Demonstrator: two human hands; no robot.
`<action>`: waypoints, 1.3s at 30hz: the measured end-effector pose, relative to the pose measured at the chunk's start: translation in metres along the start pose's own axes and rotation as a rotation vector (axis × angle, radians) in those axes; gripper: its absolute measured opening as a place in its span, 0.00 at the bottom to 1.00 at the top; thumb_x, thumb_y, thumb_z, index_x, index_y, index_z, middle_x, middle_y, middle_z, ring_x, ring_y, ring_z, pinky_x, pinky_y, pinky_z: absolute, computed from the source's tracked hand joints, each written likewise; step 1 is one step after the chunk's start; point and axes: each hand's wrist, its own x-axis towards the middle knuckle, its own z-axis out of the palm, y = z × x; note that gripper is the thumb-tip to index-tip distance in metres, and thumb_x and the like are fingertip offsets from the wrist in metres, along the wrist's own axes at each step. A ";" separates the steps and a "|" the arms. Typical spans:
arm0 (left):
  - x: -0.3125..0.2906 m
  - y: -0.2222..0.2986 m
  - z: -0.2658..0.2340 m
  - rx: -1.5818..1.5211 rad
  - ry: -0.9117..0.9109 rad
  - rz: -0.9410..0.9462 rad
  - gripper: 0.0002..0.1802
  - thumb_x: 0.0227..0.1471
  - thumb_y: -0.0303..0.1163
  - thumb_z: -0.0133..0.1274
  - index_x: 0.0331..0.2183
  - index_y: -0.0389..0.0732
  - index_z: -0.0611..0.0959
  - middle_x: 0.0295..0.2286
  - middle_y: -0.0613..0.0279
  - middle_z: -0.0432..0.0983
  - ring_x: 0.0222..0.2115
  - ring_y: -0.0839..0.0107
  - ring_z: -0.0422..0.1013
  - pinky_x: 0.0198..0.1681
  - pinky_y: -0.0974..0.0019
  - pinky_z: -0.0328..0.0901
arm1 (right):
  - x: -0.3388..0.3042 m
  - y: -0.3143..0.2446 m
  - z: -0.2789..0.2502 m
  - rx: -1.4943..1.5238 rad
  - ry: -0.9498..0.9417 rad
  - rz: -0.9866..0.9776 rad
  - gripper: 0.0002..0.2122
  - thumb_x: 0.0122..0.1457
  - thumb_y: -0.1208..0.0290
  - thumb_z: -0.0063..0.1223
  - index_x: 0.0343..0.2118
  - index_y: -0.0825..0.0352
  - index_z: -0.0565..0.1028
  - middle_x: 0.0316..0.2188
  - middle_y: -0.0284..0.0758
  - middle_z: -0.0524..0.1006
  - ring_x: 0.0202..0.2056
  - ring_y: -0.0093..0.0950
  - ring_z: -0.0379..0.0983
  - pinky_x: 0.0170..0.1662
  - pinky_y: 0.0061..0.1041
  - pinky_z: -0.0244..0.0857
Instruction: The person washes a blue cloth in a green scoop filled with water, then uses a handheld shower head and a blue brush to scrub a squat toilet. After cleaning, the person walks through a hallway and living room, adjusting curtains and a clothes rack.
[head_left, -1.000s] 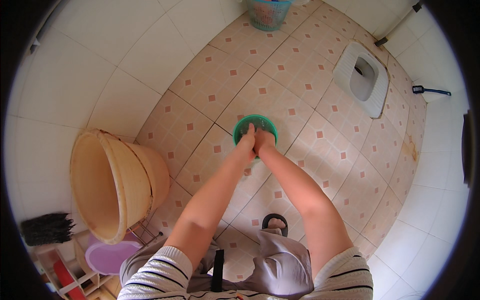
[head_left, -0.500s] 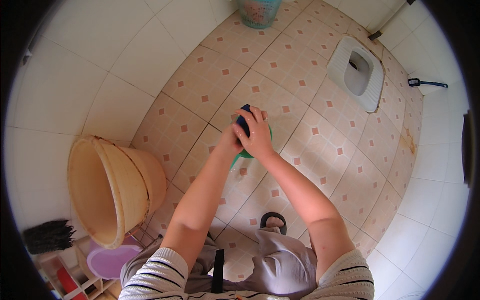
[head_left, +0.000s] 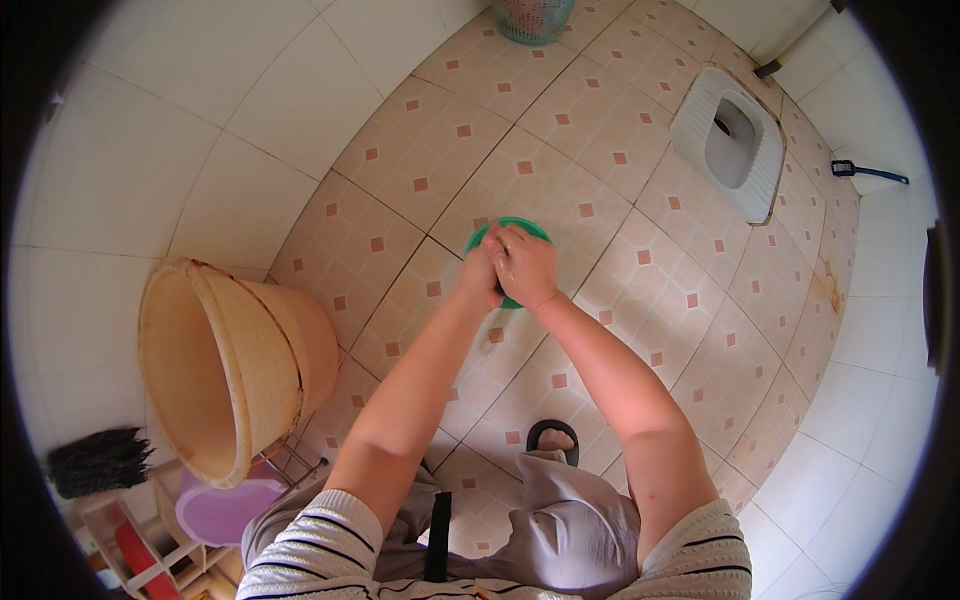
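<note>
My left hand and my right hand are pressed together, fingers curled round each other, wet and with a little foam. Between them is a dark blue bundle that looks like wet cloth; only a sliver shows below the palms, and its kind cannot be made out. Directly under the hands is a round green basin, its rim visible behind and beside them, most of its inside hidden.
To the left a large cream bucket lies tilted by the wall, near a black brush head, a purple basin and a shelf. A squat toilet is set in the floor, far right. A perforated bin stands at the back.
My hands have closed more tightly together, and the dark blue bundle that stuck out above them is now mostly covered. More of the green rim shows behind them. The view has shifted slightly.
</note>
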 end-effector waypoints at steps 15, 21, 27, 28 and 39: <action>-0.017 -0.015 -0.016 0.660 0.111 0.319 0.26 0.56 0.53 0.43 0.47 0.43 0.70 0.42 0.60 0.71 0.41 0.69 0.69 0.42 0.63 0.65 | -0.023 0.039 0.039 -0.386 -0.532 0.353 0.11 0.57 0.67 0.41 0.36 0.66 0.74 0.33 0.45 0.76 0.39 0.42 0.73 0.41 0.36 0.69; -0.044 0.000 -0.004 1.306 -0.207 0.982 0.11 0.47 0.25 0.51 0.37 0.39 0.75 0.34 0.59 0.73 0.35 0.65 0.70 0.36 0.62 0.65 | -0.025 0.063 0.046 0.120 -0.479 0.372 0.11 0.56 0.69 0.42 0.36 0.66 0.75 0.35 0.42 0.77 0.38 0.37 0.74 0.37 0.36 0.69; -0.029 0.000 -0.012 1.623 0.035 0.734 0.05 0.47 0.30 0.49 0.29 0.42 0.77 0.27 0.60 0.74 0.27 0.63 0.70 0.29 0.59 0.65 | -0.031 0.008 0.042 0.021 -0.260 0.032 0.09 0.54 0.68 0.44 0.30 0.66 0.75 0.32 0.40 0.77 0.34 0.35 0.74 0.32 0.37 0.67; -0.025 -0.012 -0.009 1.925 0.278 0.774 0.05 0.47 0.31 0.48 0.28 0.42 0.77 0.26 0.60 0.74 0.25 0.63 0.70 0.27 0.59 0.64 | -0.035 -0.008 0.036 0.007 -0.257 0.045 0.08 0.53 0.68 0.45 0.29 0.66 0.75 0.32 0.40 0.76 0.34 0.35 0.74 0.32 0.37 0.67; -0.029 -0.001 0.026 2.374 0.212 0.511 0.07 0.47 0.35 0.48 0.26 0.44 0.79 0.27 0.59 0.76 0.28 0.67 0.72 0.29 0.64 0.65 | -0.031 0.002 0.033 -0.198 -0.222 0.036 0.06 0.49 0.68 0.49 0.23 0.65 0.73 0.25 0.39 0.74 0.27 0.34 0.71 0.27 0.35 0.63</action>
